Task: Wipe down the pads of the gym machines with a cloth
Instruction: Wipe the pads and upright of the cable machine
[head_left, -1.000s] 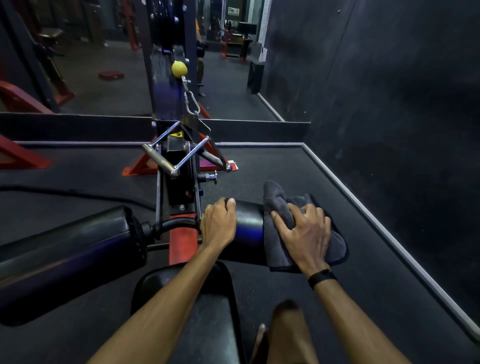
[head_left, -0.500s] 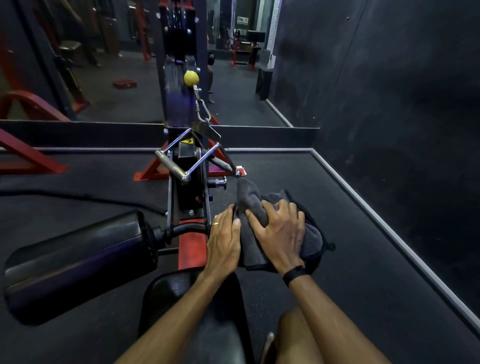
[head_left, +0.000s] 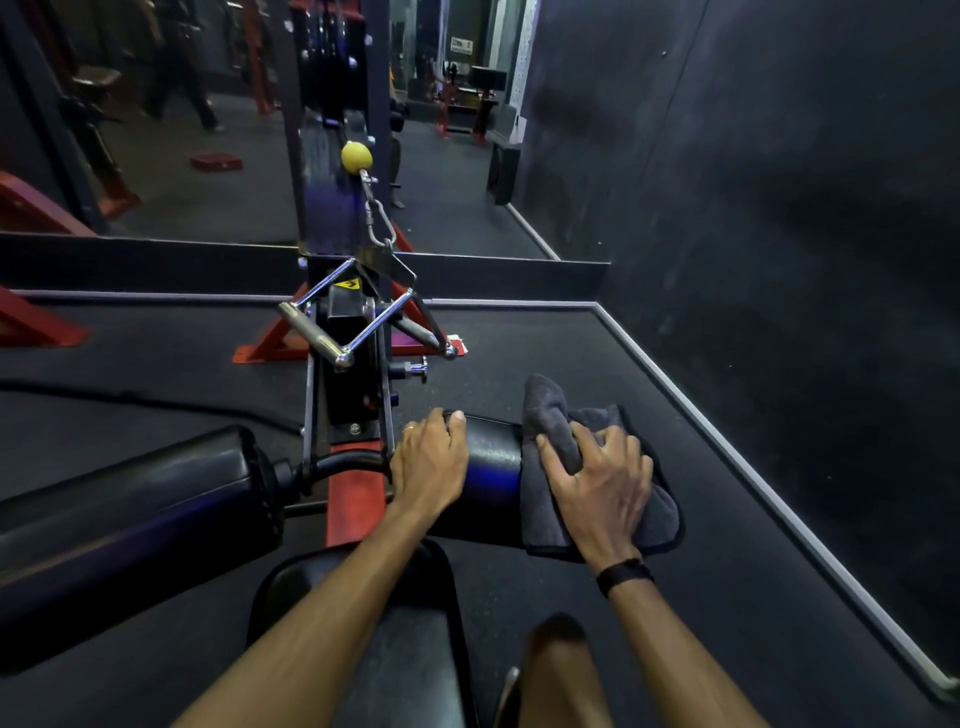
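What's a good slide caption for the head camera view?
Right hand wipes roller pad with grey cloth; left hand steadies it.

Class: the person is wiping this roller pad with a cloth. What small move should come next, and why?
Probably slide the right hand and cloth inward toward the left hand: the cloth covers only the pad's outer end, and the middle stretch lies bare.
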